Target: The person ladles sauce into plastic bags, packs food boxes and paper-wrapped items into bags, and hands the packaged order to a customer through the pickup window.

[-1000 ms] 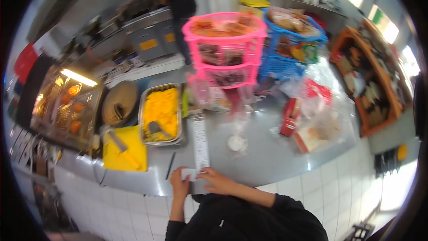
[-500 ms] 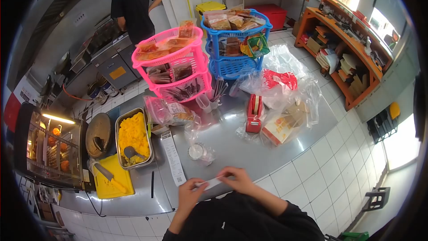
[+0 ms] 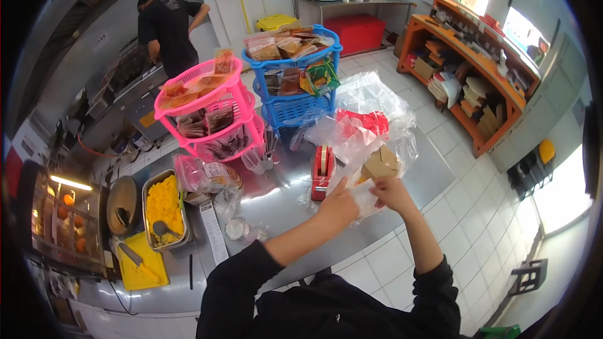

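A translucent plastic bag [image 3: 363,197] is held between both hands at the right of centre in the frame, above the steel table [image 3: 284,196]. Its near edge is pinched by the left hand [image 3: 338,207], whose fingers are closed on the film with little gap. At its right side the film is gripped by the right hand [image 3: 391,193], with fingers curled in and the thumb drawn close.

The bag's main spread lies between the two grips and runs up and away from them, beside a brown carton [image 3: 379,164]; whether the carton is inside the film or behind it cannot be told with certainty through the glare and folds. The red tape dispenser [image 3: 322,174] stands just left of the bag, and red packaging [image 3: 364,123] lies beyond it.

The film is judged light, limp, rather slippery and easily torn or creased. It is best taken by a doubled edge, with fingertips set apart, so that the sheet is kept taut and no single point is strained.
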Demonstrator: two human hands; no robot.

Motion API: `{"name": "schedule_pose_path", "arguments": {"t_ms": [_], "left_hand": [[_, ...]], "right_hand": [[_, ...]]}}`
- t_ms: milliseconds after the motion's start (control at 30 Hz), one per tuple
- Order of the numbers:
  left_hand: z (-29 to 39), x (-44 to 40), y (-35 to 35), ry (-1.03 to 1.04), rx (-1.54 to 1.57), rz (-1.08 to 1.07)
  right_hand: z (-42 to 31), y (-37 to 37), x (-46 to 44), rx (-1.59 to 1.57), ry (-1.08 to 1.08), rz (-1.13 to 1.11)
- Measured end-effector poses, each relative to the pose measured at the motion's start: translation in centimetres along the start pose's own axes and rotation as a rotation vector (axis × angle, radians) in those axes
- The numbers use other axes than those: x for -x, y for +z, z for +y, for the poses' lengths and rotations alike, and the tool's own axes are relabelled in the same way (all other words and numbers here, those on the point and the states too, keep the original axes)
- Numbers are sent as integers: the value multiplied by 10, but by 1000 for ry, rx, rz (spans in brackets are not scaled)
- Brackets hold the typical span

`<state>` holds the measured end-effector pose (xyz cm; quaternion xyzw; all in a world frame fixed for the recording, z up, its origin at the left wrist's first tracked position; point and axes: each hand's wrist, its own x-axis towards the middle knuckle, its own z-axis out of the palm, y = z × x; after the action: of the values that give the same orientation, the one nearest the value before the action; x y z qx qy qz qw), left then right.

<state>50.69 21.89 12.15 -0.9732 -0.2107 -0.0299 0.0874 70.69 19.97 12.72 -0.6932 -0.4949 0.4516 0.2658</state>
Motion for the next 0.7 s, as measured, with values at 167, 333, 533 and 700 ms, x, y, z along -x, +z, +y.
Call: {"name": "schedule_pose_path", "arguments": {"t_ms": [167,333,533,700], "left_hand": [[8,33,-34,41,58,-266],[23,11,-35,-91,263,-146],[45,-9,59,-164,295,-112],[57,-10,64,-272,378,-49]], "right_hand": [[22,44,-19,956,-265,116],[18,49,-16,1101,-146,164],[19,31,-6,1014,-237,298],[-9,-12,-15,842,-380,619]]}}
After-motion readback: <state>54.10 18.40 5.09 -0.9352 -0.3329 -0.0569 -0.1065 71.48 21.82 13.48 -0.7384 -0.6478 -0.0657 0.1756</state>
